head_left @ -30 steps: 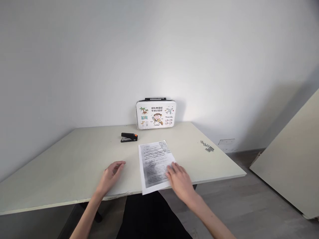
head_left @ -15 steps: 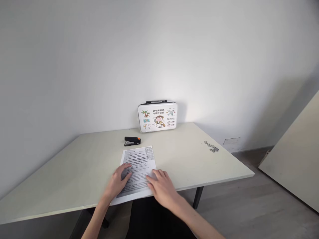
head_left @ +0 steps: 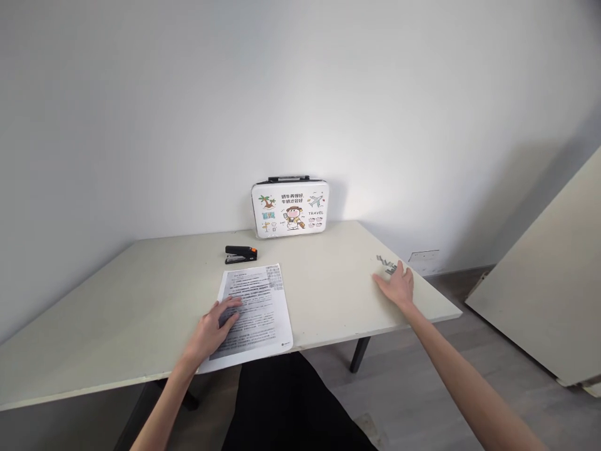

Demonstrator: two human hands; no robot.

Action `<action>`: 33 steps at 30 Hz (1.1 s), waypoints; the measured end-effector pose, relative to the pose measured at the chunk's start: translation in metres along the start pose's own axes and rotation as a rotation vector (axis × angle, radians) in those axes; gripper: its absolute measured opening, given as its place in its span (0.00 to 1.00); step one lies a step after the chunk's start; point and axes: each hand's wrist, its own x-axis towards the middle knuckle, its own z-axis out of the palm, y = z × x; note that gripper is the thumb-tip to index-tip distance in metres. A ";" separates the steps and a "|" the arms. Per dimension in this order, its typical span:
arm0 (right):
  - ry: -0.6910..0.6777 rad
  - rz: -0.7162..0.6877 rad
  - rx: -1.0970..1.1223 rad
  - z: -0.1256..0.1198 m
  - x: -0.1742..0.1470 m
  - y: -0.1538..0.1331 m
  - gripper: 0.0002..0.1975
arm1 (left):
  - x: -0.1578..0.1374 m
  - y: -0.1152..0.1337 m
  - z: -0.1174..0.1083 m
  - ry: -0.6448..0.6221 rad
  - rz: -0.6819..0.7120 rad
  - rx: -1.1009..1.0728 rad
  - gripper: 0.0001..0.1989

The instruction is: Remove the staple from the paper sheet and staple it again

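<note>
Printed paper (head_left: 256, 316) lies flat at the table's front edge, covered with dark text. On its left side rests my left hand (head_left: 213, 327), fingers spread over the sheet. My right hand (head_left: 397, 286) is over at the right part of the table, fingers apart, beside a small pile of staple strips (head_left: 387, 264). The hand hides part of that pile. Behind the paper sits a black stapler (head_left: 241, 254) with an orange patch on its top.
A white case (head_left: 290, 210) with cartoon prints and a black handle stands upright against the wall at the table's back. The pale table (head_left: 154, 294) has its right corner near a white panel (head_left: 539, 275) that stands on the floor.
My right hand has left the paper and moved far right to the staple strips. My left hand remains on the paper. The whole view has shifted slightly.
</note>
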 end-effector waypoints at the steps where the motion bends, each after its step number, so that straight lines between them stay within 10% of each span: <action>1: 0.007 0.021 -0.008 0.006 0.010 -0.004 0.53 | 0.000 0.000 0.001 -0.001 -0.007 -0.005 0.24; 15: -0.148 -0.024 -0.056 0.066 0.072 -0.062 0.31 | -0.006 0.003 0.008 -0.016 -0.020 -0.041 0.23; 33: -0.623 -0.549 0.421 0.225 -0.023 -0.301 0.12 | -0.010 -0.002 0.013 -0.013 -0.017 0.002 0.18</action>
